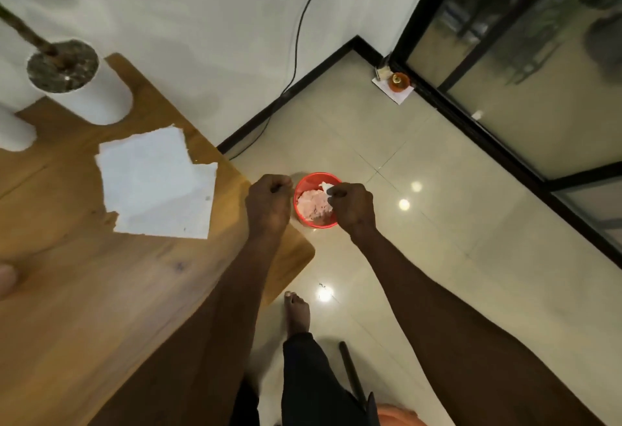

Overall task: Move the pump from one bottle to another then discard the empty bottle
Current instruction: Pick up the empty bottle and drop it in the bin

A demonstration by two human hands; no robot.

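Both arms reach out over the floor beyond the table's rounded corner. The right hand (351, 208) is curled tight, its fingers pinching a small white piece (325, 187) that sticks out from the thumb side toward the left; whether that is part of the empty bottle or something else is too small and blurred to tell, and so its long axis cannot be read. The left hand (269, 201) is closed into a fist just left of the right one, the two apart; no object shows in it, though the curled fingers hide the palm.

Directly under and between the hands stands one red bin (304, 217) on the pale tiled floor (437, 223), its mouth facing up, with crumpled pinkish-white waste (311, 206) inside. The right hand overlaps the bin's right rim in view; the left hand sits beside its left rim.

No pump or full bottle can be made out.

To the left of the left hand, on the wooden table (84, 291), lie two overlapping white sheets of paper (154, 186). Farther beyond those stands one white planter (87, 89) with a stem in gravel, and the edge of a second white cylinder (13, 129) at the frame's left. One bare foot (297, 313) stands on the tiles below the hands
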